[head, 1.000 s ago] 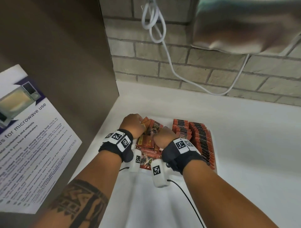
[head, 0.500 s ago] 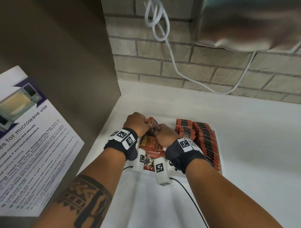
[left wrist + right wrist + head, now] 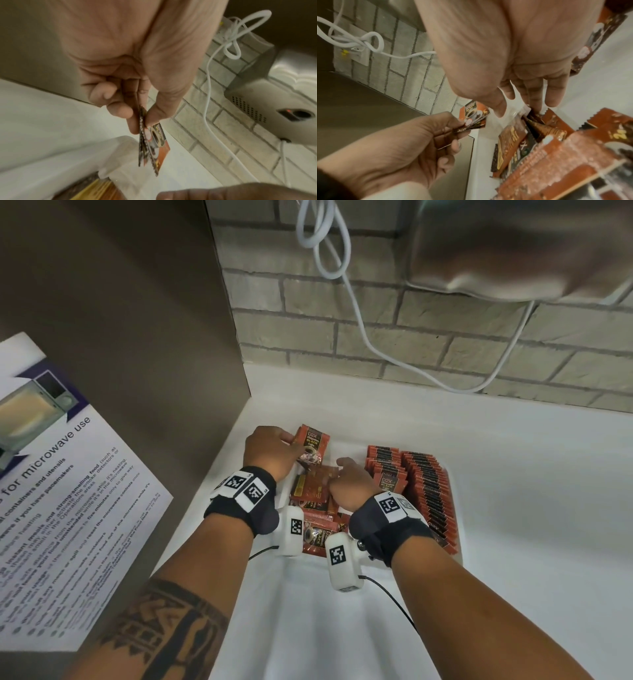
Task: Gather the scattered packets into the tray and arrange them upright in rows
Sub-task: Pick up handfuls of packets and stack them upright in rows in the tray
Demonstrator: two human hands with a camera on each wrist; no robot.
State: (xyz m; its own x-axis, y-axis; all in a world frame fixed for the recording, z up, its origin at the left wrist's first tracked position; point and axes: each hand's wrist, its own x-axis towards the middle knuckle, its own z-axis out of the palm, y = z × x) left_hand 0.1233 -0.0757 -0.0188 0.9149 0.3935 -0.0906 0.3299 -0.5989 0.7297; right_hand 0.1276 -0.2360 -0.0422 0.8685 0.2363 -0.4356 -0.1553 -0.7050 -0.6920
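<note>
Orange and black coffee packets fill a clear plastic tray [image 3: 457,553] on the white counter. Several stand upright in rows [image 3: 424,487] on its right side. Loose ones [image 3: 310,491] lie jumbled on its left. My left hand [image 3: 289,441] pinches a small stack of packets [image 3: 313,441] between thumb and fingers over the tray's far left corner; the left wrist view shows that stack [image 3: 150,142] edge-on. My right hand [image 3: 522,106] reaches down with fingers nearly straight, its tips touching the loose packets [image 3: 511,142]. It holds nothing.
A brown metal panel [image 3: 137,337] with a microwave notice [image 3: 61,491] stands close on the left. A brick wall [image 3: 411,344] with a hanging white cable [image 3: 356,313] is behind. A steel dispenser [image 3: 513,244] hangs at the upper right. Bare white counter [image 3: 531,474] lies right of the tray.
Both hands were together on the stack. Now the right hand has let go and dropped back onto the loose packets, while the left hand has carried the stack toward the far left.
</note>
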